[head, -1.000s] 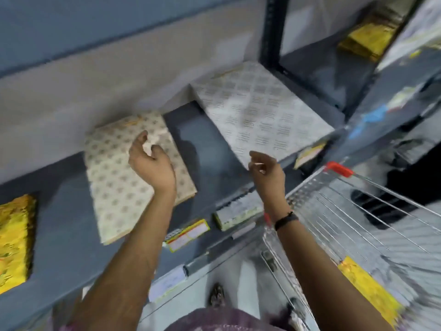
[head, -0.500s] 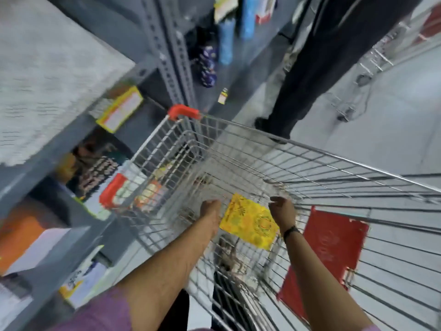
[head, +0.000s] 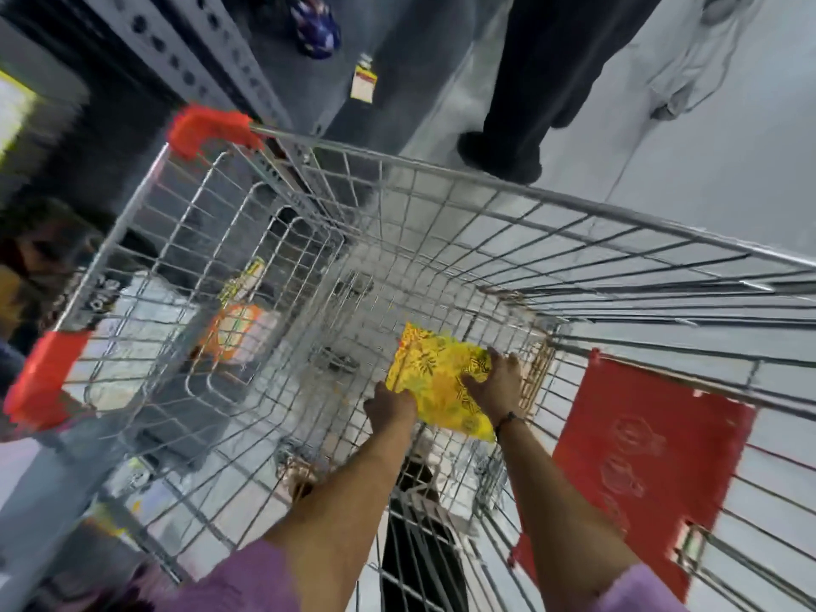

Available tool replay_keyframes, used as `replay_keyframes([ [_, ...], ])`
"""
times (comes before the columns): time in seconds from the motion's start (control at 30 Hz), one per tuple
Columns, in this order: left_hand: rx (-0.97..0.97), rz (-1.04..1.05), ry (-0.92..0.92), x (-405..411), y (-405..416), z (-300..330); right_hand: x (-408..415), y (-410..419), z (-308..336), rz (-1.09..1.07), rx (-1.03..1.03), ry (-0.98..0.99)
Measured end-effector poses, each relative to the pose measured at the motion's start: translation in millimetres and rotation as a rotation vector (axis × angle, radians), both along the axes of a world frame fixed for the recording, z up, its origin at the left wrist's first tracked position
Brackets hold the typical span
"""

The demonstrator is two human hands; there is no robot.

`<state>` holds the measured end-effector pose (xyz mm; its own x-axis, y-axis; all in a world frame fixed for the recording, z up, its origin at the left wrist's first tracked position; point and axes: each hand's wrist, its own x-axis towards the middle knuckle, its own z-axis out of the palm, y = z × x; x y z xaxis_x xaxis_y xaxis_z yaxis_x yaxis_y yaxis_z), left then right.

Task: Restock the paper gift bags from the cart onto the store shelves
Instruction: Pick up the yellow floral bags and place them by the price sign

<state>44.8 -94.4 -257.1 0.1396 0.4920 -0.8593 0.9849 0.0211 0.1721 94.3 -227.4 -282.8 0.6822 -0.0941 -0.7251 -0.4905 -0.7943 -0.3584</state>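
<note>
A flat yellow patterned paper gift bag [head: 435,375] lies at the bottom of the wire shopping cart [head: 485,183]. Both my arms reach down into the cart. My left hand [head: 391,408] grips the bag's near left edge. My right hand [head: 496,384] lies on the bag's right side, fingers spread over its edge. The image is blurred by motion.
A red plastic flap [head: 636,470] hangs on the cart's right side. Grey shelf uprights [head: 207,55] and lower shelves with goods stand to the left. Another person's dark trouser leg and shoe [head: 503,156] are just beyond the cart's far rim, on the grey floor.
A second ago my hands were at the shelf beside a beige patterned bag. I have turned to the cart, and both hands have now closed in on the yellow bag.
</note>
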Motion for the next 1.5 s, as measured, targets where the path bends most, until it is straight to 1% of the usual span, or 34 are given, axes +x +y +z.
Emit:
replay_keyframes([
  [0.07, 0.069, 0.038, 0.005, 5, -1, 0, -1, 2, -3, -0.036, -0.027, -0.008],
  [0.17, 0.116, 0.102, -0.011, 6, 2, 0, -3, 2, -3, -0.109, -0.008, -0.019],
  [0.27, 0.127, 0.161, -0.094, 3, 13, 2, -7, 0, 1, -0.176, 0.028, 0.000],
  [0.4, 0.085, 0.169, -0.194, -2, 36, 18, -15, -3, 15, -0.273, 0.061, 0.029],
  [0.5, 0.111, 0.181, -0.308, 1, 57, 40, -22, -3, 33, -0.269, 0.118, 0.004],
  [0.57, 0.105, 0.187, -0.394, 8, 73, 62, -29, 1, 53, -0.289, 0.178, -0.027],
  [0.7, 0.088, 0.073, -0.571, 21, 108, 118, -44, 19, 101, -0.330, 0.334, -0.072],
  [0.8, 0.102, 0.005, -0.702, 25, 127, 161, -56, 39, 143, -0.413, 0.537, -0.013],
  [0.9, 0.090, 0.003, -0.832, 25, 150, 215, -70, 60, 198, -0.457, 0.731, -0.040],
  [1.0, 0.016, 0.061, -0.977, 19, 171, 268, -83, 73, 250, -0.404, 0.853, -0.109],
  [1.13, -0.028, 0.087, -1.111, -1, 194, 326, -107, 87, 307, -0.335, 0.966, -0.196],
  [1.23, -0.062, 0.081, -1.192, -14, 201, 355, -126, 92, 335, -0.307, 1.010, -0.257],
  [1.4, -0.074, 0.056, -1.270, -39, 205, 377, -155, 96, 358, -0.291, 1.028, -0.289],
  [1.5, -0.046, 0.072, -1.287, -47, 208, 385, -161, 101, 365, -0.279, 1.027, -0.293],
])
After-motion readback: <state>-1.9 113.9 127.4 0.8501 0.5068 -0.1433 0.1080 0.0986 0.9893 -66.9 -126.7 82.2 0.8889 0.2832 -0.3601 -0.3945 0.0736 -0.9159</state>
